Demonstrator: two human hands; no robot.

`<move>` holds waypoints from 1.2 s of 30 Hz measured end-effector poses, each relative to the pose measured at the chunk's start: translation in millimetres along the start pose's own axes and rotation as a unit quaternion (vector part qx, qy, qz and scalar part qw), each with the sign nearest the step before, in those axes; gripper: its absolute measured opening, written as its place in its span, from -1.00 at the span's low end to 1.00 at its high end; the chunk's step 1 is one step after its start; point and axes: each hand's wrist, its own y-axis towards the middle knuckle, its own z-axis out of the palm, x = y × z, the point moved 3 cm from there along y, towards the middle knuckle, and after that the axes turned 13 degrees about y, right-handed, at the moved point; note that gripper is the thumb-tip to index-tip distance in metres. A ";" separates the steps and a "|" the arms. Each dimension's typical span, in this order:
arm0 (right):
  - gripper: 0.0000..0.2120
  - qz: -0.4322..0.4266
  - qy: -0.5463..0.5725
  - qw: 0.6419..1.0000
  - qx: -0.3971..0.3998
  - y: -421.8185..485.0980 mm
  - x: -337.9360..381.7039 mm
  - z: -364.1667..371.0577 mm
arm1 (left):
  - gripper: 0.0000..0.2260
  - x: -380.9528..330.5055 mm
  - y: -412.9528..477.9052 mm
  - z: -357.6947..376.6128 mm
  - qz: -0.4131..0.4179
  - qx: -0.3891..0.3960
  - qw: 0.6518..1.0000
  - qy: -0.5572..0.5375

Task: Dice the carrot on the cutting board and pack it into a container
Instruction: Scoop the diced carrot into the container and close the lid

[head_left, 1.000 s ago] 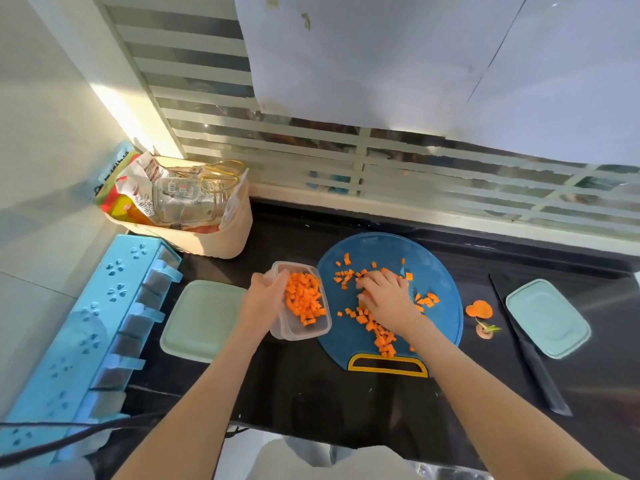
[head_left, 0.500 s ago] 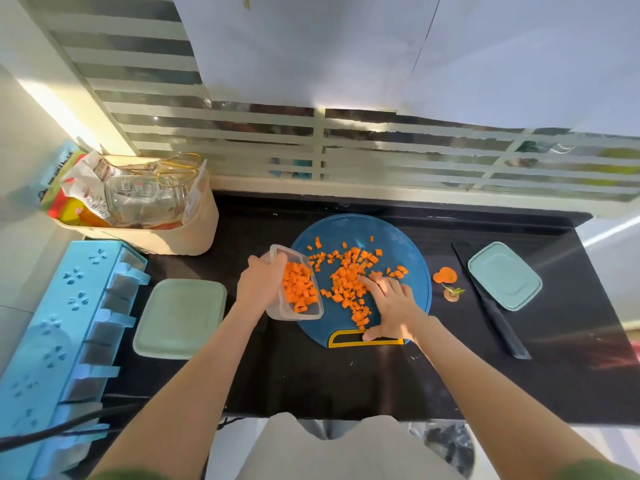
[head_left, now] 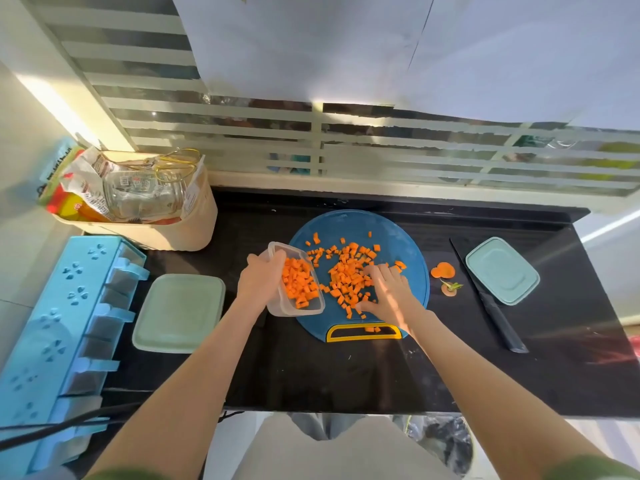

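The black counter carries a long light-blue rack along its left edge and a beige bin of packets and a jar in its back-left corner. The round blue cutting board sits mid-counter toward the back, its yellow handle facing the front edge. A pale green lid lies left of it. A light-blue lid lies near the right edge, with a dark knife just beside it. The left hand clasps the clear container, tilted at the board's left rim and partly filled with cubes. The right hand rests on the board, fingers extended and grasping nothing, against the pile of diced carrot. Carrot end slices lie on the counter between board and knife.
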 end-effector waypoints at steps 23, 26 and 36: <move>-0.66 -0.098 -0.195 0.962 0.167 -56.6 11.3 25.1 | -0.39 6.7 -15.5 13.5 0.015 0.028 0.999 0.003; -0.62 -0.081 -0.210 0.962 0.155 -57.2 13.2 32.0 | -0.39 8.0 -16.2 14.6 0.021 0.029 0.999 -0.002; -0.54 -0.031 -0.168 0.978 0.118 -53.8 14.3 36.8 | -0.39 8.6 -16.2 15.2 0.015 0.029 0.999 -0.006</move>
